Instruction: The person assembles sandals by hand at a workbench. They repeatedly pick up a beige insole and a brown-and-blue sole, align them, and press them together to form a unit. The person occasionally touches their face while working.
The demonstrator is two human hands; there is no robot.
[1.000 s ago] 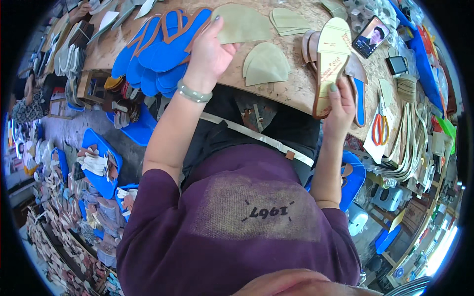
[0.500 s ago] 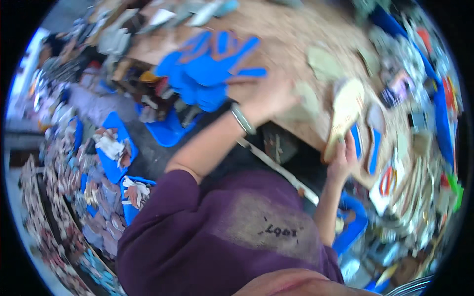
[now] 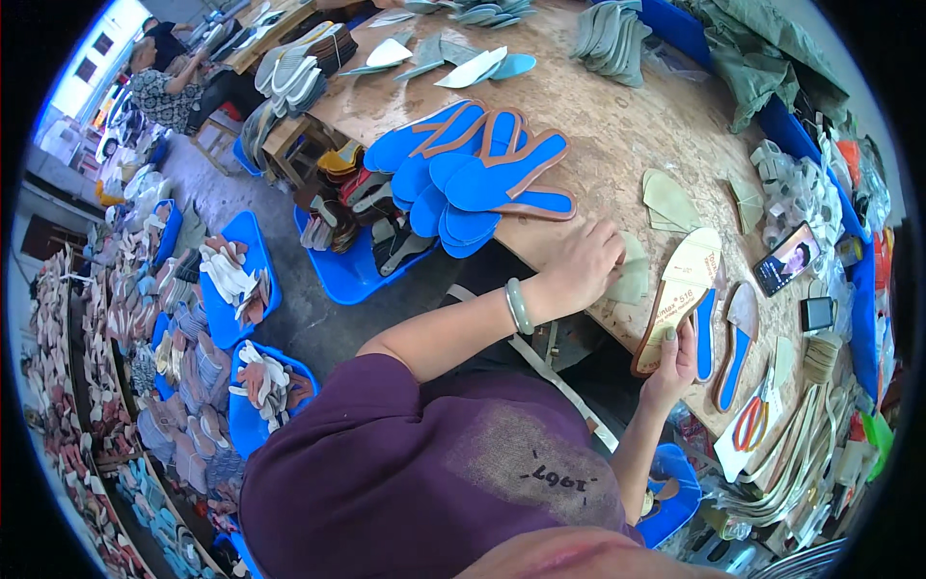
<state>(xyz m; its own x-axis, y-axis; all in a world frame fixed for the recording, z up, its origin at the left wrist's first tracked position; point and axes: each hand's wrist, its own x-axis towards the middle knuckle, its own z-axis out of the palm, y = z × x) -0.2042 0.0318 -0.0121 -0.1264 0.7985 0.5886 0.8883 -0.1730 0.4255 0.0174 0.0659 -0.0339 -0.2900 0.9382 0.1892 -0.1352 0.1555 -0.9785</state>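
My right hand (image 3: 670,367) is closed on a cream insole (image 3: 687,280) with a brown edge, its thumb pressed on top near the rounded lower end. The insole stands tilted at the table's near edge. Partly behind it lies a blue-faced insole (image 3: 705,333), and to the right a grey-and-blue insole (image 3: 737,347). My left hand (image 3: 579,268), with a pale bangle at the wrist, has its fingers bent together at the edge of a thin pale green piece (image 3: 632,272). Whether that piece is lifted off the table is hidden.
A fanned pile of blue insoles (image 3: 463,183) overhangs the table's (image 3: 588,145) left edge. Pale green pieces (image 3: 670,201), a phone (image 3: 787,259), red-handled scissors (image 3: 752,423) and bundled strips (image 3: 805,444) lie to the right. Blue bins (image 3: 345,280) stand on the floor. People sit far left.
The view has shifted and sharpened, so the table sits lower and farther right. My left hand remains beside the pale green piece, fingers now drawn together. My right hand still holds the cream insole.
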